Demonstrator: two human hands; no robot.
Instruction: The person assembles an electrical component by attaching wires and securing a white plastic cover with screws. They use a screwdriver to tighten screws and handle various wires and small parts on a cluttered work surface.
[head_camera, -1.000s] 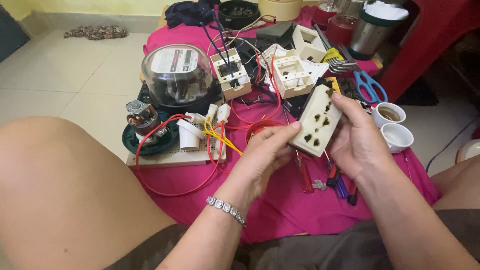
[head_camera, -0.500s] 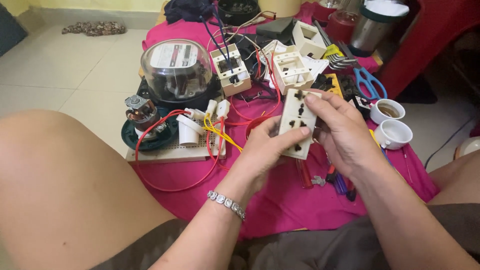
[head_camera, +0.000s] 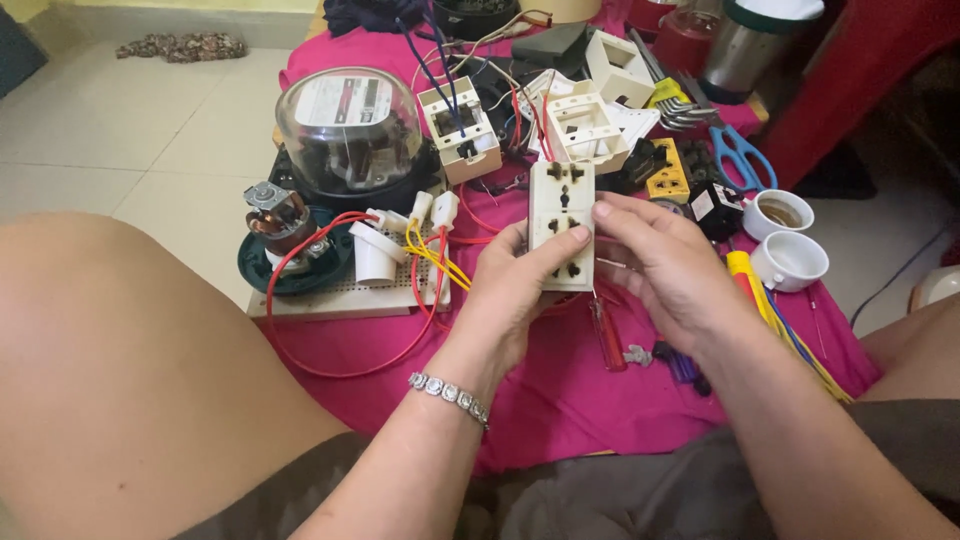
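Cream plastic is what the fingers (head_camera: 560, 245) close on: a long, cream-coloured multi-socket outlet plate (head_camera: 561, 222), held upright above the middle of the magenta cloth (head_camera: 560, 400) that covers the low tabletop. The left hand (head_camera: 515, 290) grips it from the lower left, thumb pressed across the face near the lower socket holes. The right hand (head_camera: 665, 270) meets it from the right, its fingertips pinching the plate's edge about halfway up. Both hands are shut on the plate, and it touches nothing else.

By my reading, the step in hand is turning and inspecting the plate, its socket face towards the camera. A next move would call for a steady left-hand hold while the right frees itself, since the nearest tool, a red-handled screwdriver (head_camera: 607, 335), lies on the cloth just below the plate.

Further out, towards the far edge, stand two open white socket boxes with red and blue wires (head_camera: 458, 125) (head_camera: 585, 130). At the left edge sit a glass-domed electricity meter (head_camera: 347, 125), a small copper-wound motor on a dark green base (head_camera: 285, 225) and a white perforated board (head_camera: 340, 298) with looped red wire. At the right edge are two white ceramic lamp holders (head_camera: 785, 235), blue-handled scissors (head_camera: 740, 155) and a yellow-handled tool (head_camera: 745, 275).
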